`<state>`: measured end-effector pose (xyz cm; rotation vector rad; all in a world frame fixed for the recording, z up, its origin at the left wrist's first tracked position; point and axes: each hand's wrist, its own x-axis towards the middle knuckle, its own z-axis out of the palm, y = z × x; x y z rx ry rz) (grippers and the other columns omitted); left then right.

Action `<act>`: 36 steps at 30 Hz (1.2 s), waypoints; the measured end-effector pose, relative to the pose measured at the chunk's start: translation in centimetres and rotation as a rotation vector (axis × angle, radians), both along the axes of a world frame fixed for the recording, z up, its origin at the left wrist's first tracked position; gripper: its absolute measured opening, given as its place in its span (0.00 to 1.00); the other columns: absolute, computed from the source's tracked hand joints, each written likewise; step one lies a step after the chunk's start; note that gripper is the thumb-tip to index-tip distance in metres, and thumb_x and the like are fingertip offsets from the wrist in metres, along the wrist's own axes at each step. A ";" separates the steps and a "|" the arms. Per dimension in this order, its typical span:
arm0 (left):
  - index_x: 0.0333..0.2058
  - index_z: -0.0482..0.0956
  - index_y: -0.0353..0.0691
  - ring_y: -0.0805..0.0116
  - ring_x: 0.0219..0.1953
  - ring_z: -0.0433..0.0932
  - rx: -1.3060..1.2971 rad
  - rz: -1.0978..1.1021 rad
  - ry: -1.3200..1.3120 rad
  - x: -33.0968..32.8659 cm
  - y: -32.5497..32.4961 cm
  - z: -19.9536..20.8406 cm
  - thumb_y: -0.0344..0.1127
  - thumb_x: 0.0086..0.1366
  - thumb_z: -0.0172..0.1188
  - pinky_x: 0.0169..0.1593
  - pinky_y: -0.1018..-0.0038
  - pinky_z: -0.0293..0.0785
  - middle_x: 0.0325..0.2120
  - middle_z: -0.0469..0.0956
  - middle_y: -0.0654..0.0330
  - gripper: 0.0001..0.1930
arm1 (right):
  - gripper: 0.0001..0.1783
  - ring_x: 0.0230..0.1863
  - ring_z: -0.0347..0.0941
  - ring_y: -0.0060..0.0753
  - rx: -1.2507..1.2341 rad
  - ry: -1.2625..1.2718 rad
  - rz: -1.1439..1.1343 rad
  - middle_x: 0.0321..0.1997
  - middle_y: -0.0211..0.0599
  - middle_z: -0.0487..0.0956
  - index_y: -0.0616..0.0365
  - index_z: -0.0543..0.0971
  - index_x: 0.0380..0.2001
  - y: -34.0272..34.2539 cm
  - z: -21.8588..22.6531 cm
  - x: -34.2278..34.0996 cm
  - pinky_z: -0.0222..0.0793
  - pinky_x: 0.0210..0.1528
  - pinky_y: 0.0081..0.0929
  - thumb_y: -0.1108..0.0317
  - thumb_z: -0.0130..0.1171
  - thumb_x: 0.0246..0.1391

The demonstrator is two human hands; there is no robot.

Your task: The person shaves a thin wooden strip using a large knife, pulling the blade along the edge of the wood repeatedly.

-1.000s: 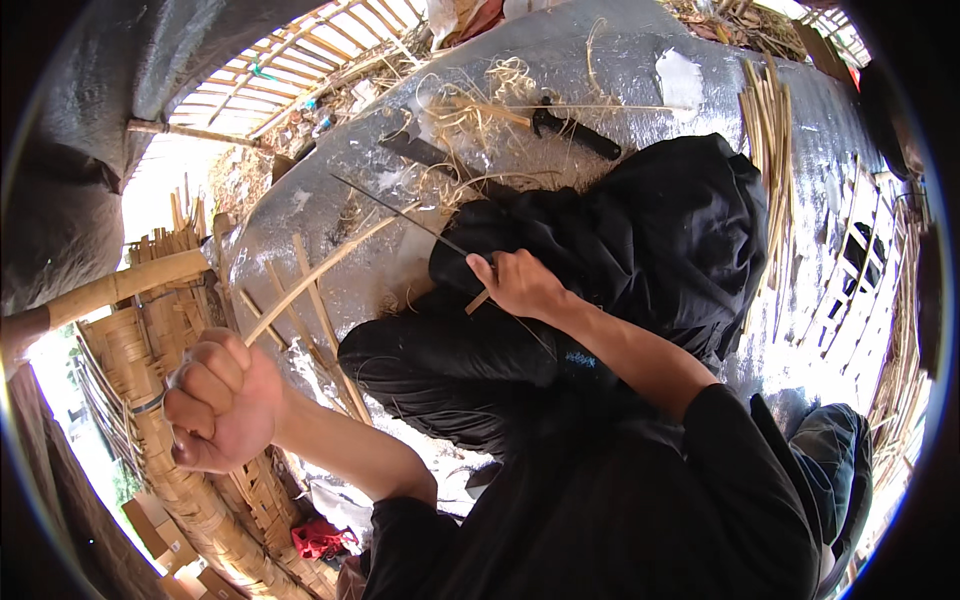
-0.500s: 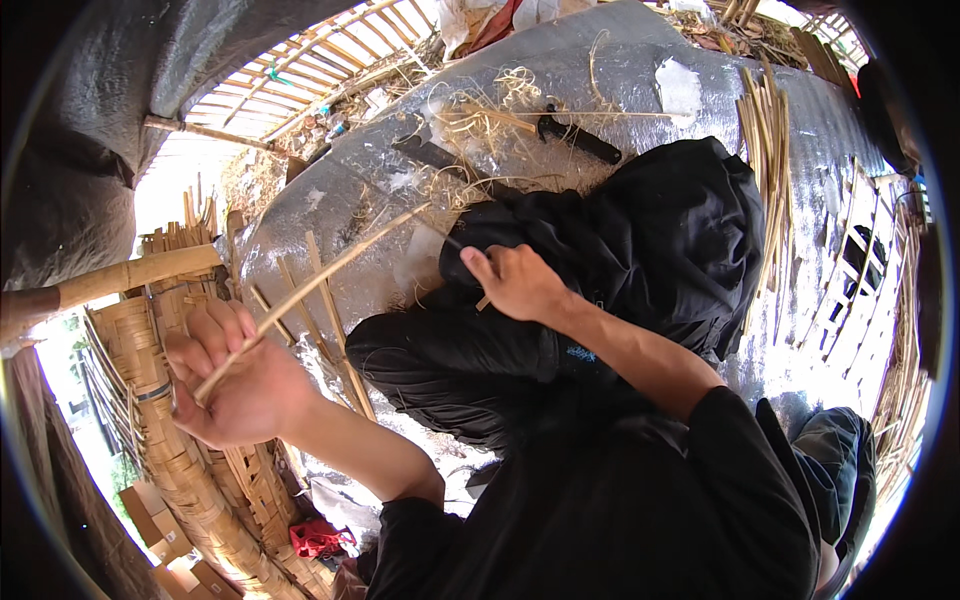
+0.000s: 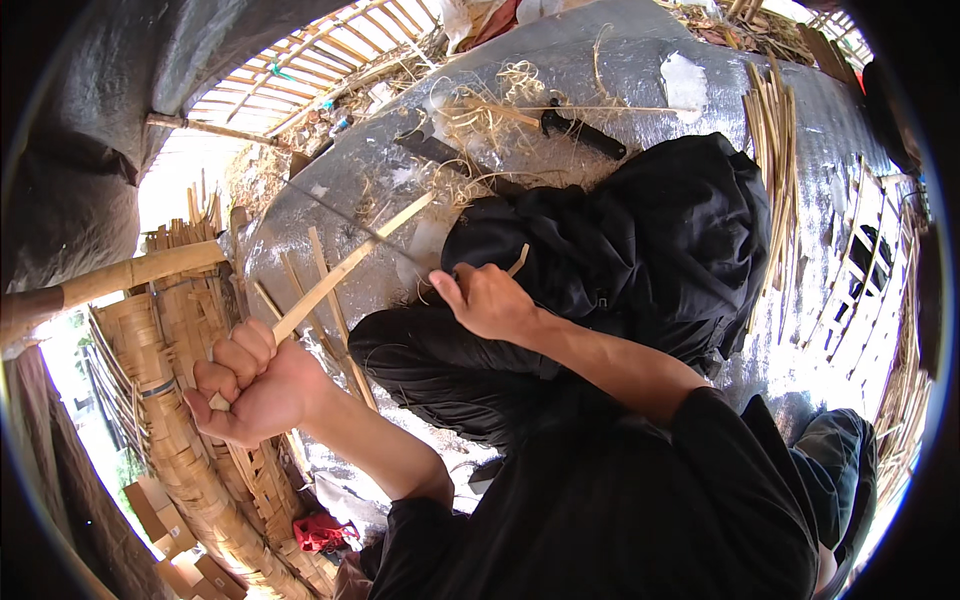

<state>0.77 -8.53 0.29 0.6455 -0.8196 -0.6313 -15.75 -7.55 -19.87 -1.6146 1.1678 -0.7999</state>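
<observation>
My left hand (image 3: 245, 385) is closed round the lower end of a pale bamboo strip (image 3: 325, 287), which slants up and to the right. My right hand (image 3: 490, 303), above my folded legs, grips a knife with a long, thin, dark blade (image 3: 335, 210). The blade points up and left and crosses the strip near its upper end; I cannot tell whether they touch. A short light-coloured piece (image 3: 520, 260) sticks out behind the right fist, perhaps the handle's end. Curly bamboo shavings (image 3: 485, 120) lie beyond the strip's tip.
A black-handled tool (image 3: 590, 138) and a dark flat blade (image 3: 435, 150) lie among the shavings on a silvery sheet (image 3: 640, 50). Bamboo strips (image 3: 772, 180) are bundled at the right, others lie by my left knee. Woven bamboo (image 3: 185, 440) stands at left, cardboard boxes (image 3: 160, 515) beyond.
My left fingers have closed into a fist round the strip, which has turned to show a broader face. My right hand has moved left and slightly down, and the knife blade now shows across the strip.
</observation>
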 end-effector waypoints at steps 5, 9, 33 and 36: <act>0.16 0.45 0.53 0.76 0.16 0.38 -0.015 -0.073 -0.019 -0.6 0.4 -0.3 0.49 0.69 0.44 0.24 0.73 0.39 0.11 0.41 0.70 0.25 | 0.26 0.19 0.72 0.64 0.039 -0.108 0.070 0.13 0.57 0.71 0.65 0.76 0.25 0.1 5.2 0.0 0.67 0.23 0.52 0.51 0.51 0.66; 0.15 0.45 0.53 0.76 0.16 0.38 -0.029 -0.104 -0.067 -1.5 0.2 -0.4 0.49 0.70 0.43 0.24 0.73 0.39 0.11 0.41 0.70 0.25 | 0.28 0.20 0.73 0.64 -0.009 -0.066 0.088 0.13 0.57 0.72 0.65 0.76 0.25 0.2 5.6 0.1 0.69 0.25 0.52 0.48 0.50 0.67; 0.15 0.46 0.52 0.77 0.15 0.37 -0.050 -0.176 -0.039 -0.7 0.5 -1.1 0.48 0.69 0.45 0.24 0.72 0.39 0.11 0.41 0.70 0.25 | 0.28 0.16 0.74 0.58 -0.128 0.142 -0.026 0.13 0.52 0.74 0.62 0.72 0.18 -0.3 1.1 -0.9 0.69 0.16 0.46 0.50 0.56 0.64; 0.16 0.47 0.52 0.77 0.15 0.38 -0.091 -0.314 -0.052 -0.7 0.1 -1.2 0.48 0.70 0.44 0.24 0.72 0.40 0.11 0.43 0.70 0.25 | 0.28 0.17 0.75 0.57 -0.343 0.343 -0.166 0.14 0.52 0.75 0.60 0.72 0.15 -0.5 -9.1 -2.0 0.71 0.19 0.44 0.51 0.56 0.64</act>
